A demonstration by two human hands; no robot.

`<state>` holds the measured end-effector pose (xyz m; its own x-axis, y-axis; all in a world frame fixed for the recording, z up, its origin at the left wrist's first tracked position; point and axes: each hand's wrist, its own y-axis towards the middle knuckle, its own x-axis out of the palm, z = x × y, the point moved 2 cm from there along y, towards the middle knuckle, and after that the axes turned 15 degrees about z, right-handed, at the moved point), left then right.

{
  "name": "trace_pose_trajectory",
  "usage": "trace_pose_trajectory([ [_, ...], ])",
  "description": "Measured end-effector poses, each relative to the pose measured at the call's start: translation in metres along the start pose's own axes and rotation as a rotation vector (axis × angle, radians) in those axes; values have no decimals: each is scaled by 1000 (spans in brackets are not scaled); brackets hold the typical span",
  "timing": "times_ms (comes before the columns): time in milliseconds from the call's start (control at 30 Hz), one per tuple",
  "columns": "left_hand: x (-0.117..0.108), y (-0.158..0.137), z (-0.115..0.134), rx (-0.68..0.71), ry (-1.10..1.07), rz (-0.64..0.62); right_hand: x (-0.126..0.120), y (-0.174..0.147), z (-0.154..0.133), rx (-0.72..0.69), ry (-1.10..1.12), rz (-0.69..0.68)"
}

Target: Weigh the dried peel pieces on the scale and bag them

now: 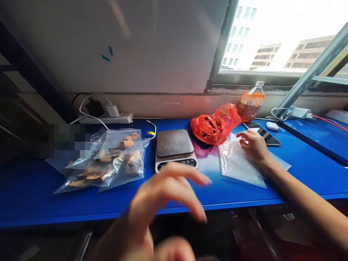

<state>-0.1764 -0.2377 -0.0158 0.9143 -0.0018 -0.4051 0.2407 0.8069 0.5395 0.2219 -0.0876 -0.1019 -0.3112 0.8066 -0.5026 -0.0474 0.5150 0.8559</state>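
My left hand (163, 203) is raised in the foreground, blurred, its fingers curved and apart with nothing between them. Behind it on the blue table stands a kitchen scale (174, 143) with a bare dark plate dotted with pale specks; the hand partly covers its display. At the right, my right hand (254, 146) is over a stack of clear plastic bags (239, 166), fingers curled together in a pinch at a bag's upper edge. A red plastic bag (217, 123) with dark brown dried pieces lies between the scale and these bags.
Left of the scale lie several clear bags (100, 163) holding brown dried slices. A power strip (122, 117) with cables runs along the wall. At the back right are a drink bottle (252, 101), a phone (262, 133) and a white earbud case (272, 125).
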Motion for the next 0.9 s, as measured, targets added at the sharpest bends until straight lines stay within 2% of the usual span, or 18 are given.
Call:
trace_pose_trajectory([
  [67, -4, 32, -21, -84, 179, 2, -6, 4, -17, -27, 0, 47],
  [133, -15, 60, -51, -200, 516, 14, -12, 6, -51, -91, 59, 62],
  [167, -20, 71, -66, -220, 674, -71, -15, 5, -73, -166, 122, 50],
  [200, -24, 79, -79, -213, 803, -214, -17, 3, -97, -256, 214, 8],
  [267, -27, 86, -98, -237, 949, -451, -20, -4, -142, -402, 300, -78],
  [300, -27, 88, -103, -242, 974, -533, -20, -8, -159, -449, 310, -140],
  [367, -23, 90, -105, -231, 966, -604, -21, -14, -181, -486, 316, -200],
  [533, -17, 96, -103, -149, 906, -615, -20, -18, -184, -500, 315, -258],
  [700, -17, 104, -120, -108, 931, -623, -12, -18, -180, -384, 372, -322],
  [900, -17, 99, -124, -76, 925, -593, -10, -26, -180, -332, 388, -207],
])
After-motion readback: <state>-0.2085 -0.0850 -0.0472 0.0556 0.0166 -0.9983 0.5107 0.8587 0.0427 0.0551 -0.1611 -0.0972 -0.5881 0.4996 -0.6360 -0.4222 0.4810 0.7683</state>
